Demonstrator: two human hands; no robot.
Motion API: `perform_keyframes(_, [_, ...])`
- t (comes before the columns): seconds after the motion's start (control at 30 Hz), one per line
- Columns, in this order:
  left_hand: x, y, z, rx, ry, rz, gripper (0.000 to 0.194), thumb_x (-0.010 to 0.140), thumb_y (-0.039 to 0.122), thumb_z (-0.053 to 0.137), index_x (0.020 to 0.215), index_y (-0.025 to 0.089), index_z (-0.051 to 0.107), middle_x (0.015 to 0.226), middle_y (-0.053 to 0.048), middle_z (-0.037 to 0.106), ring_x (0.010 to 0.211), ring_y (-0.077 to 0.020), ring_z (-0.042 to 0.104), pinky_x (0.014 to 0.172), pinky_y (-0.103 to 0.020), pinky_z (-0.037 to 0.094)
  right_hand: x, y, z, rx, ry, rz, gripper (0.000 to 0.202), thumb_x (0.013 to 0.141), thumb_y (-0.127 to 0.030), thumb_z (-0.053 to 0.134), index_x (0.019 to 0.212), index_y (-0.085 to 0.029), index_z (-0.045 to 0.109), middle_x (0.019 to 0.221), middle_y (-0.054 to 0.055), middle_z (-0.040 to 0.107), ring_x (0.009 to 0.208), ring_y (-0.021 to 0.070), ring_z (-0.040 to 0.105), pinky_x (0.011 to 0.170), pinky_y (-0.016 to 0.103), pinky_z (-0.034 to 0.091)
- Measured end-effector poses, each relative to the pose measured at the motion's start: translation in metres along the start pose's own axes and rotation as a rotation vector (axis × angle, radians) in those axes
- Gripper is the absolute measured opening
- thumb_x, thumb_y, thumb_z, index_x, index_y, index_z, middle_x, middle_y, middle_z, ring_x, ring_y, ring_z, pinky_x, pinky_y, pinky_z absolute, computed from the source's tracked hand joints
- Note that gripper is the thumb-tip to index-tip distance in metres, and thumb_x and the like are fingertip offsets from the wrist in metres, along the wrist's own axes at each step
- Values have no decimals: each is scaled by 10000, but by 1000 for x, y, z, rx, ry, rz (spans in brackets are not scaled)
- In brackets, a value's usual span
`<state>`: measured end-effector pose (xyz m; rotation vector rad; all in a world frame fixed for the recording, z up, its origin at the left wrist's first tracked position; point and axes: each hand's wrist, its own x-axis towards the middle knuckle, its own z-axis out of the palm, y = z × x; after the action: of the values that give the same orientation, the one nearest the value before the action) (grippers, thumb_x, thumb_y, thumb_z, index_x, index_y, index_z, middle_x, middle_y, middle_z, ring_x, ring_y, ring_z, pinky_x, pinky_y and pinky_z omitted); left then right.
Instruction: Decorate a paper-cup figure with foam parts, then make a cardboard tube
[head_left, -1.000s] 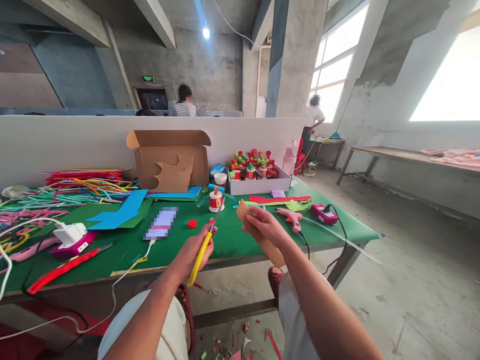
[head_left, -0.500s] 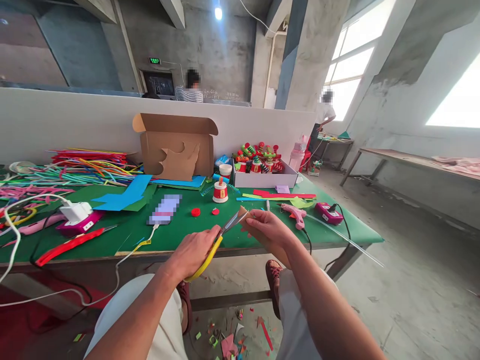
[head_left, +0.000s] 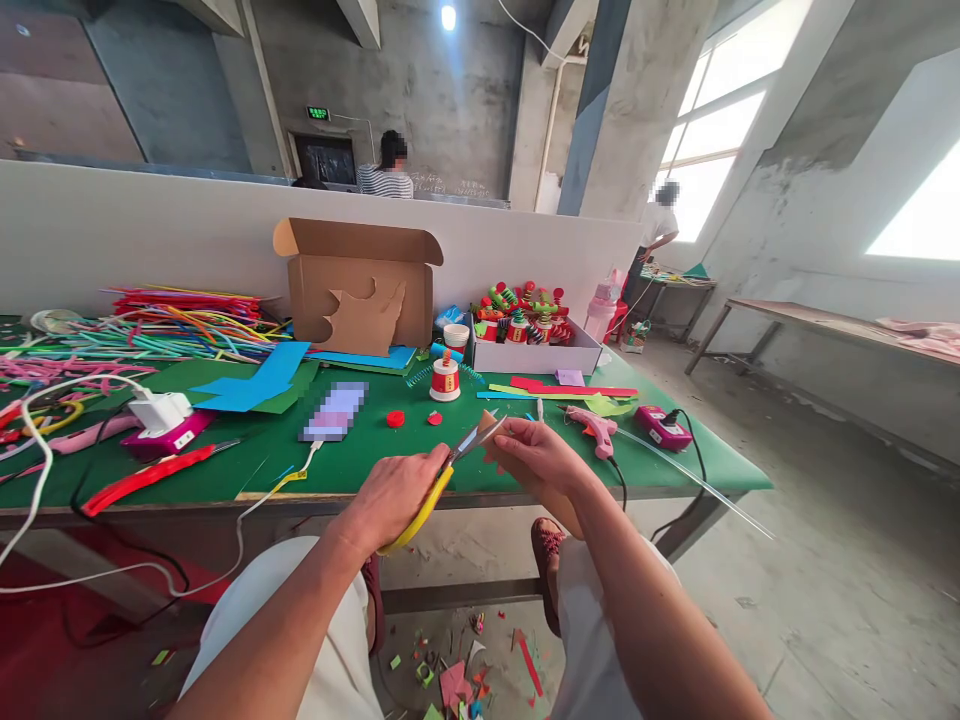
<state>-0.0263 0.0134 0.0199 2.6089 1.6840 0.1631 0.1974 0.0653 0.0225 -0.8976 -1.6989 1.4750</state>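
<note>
My left hand [head_left: 397, 492] is closed around the yellow handles of a pair of scissors [head_left: 418, 518]. Their blades are parted and reach over the edge of a piece of brown cardboard. Between the fingers of my right hand [head_left: 541, 455] is that cardboard piece [head_left: 556, 508], held just beyond the blade tips and partly hidden by the hand. Past the scissors, a red and white paper-cup figure [head_left: 445, 382] stands upright on the green table [head_left: 420, 470]. Two small red round pieces [head_left: 395, 419] lie to its left and in front.
A pink glue gun [head_left: 596, 432] and a purple power socket [head_left: 663, 430] lie to the right. Behind are an open cardboard box [head_left: 360, 270] and a white box [head_left: 536, 358] of cup figures. At left are a phone [head_left: 334, 412], a red-handled knife [head_left: 150, 478] and coloured pipe cleaners [head_left: 172, 335].
The view has shifted slightly. The scissor blades are parted wider at the cardboard's edge; both hands keep their hold in nearly the same place.
</note>
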Motion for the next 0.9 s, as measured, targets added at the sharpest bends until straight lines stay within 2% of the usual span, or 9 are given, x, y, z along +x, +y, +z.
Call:
perform_keyframes(0.17, [0, 8, -3, 53, -58, -35, 187, 966, 250, 348, 1046, 185, 504, 800, -120, 729, 784, -317, 721, 609, -316, 455, 0, 1, 0, 0, 8, 4, 425, 717, -597, 707, 782, -181, 647, 744, 17, 703, 649, 141, 632, 595, 259, 498])
perform_keyframes(0.3, [1, 11, 1, 23, -74, -47, 175, 965, 255, 363, 1060, 191, 495, 798, -117, 731, 776, -303, 723, 598, -292, 441, 2, 6, -4, -15, 18, 6, 434, 716, -603, 702, 786, -178, 649, 733, 19, 708, 649, 144, 639, 598, 261, 500])
perform_keyframes(0.5, [3, 13, 10, -246, -12, -53, 130, 955, 292, 392, 980, 210, 490, 867, -108, 723, 821, -266, 719, 600, -259, 411, 3, 7, -8, 5, 37, 17, 445, 704, -604, 718, 776, -172, 638, 719, 25, 717, 592, 129, 625, 566, 246, 475])
perform_keyframes(0.6, [2, 9, 11, -337, 48, -64, 147, 953, 308, 379, 990, 219, 490, 827, -70, 706, 763, -224, 706, 593, -251, 396, 2, 4, -10, 54, 81, 9, 438, 688, -590, 742, 778, -175, 632, 736, 24, 712, 606, 134, 640, 569, 244, 474])
perform_keyframes(0.7, [-1, 3, 12, -318, 54, -57, 170, 935, 309, 378, 1036, 215, 478, 748, -30, 671, 678, -195, 665, 573, -256, 373, 1, 0, -12, 86, 89, 2, 428, 684, -578, 752, 783, -178, 639, 746, 26, 712, 606, 134, 644, 577, 245, 476])
perform_keyframes(0.8, [-2, 2, 14, -249, 53, -22, 177, 925, 309, 376, 1047, 217, 465, 738, -20, 652, 675, -189, 644, 574, -262, 359, 0, -2, -13, 86, 83, 10, 427, 687, -575, 752, 804, -177, 652, 740, 26, 718, 600, 133, 638, 576, 247, 479])
perform_keyframes(0.9, [-3, 7, 13, -167, -4, -33, 158, 938, 306, 349, 1009, 216, 458, 713, -25, 641, 651, -201, 640, 549, -273, 324, -1, -2, -11, 58, 64, 25, 432, 707, -581, 734, 836, -174, 663, 758, 31, 728, 595, 127, 633, 564, 238, 472])
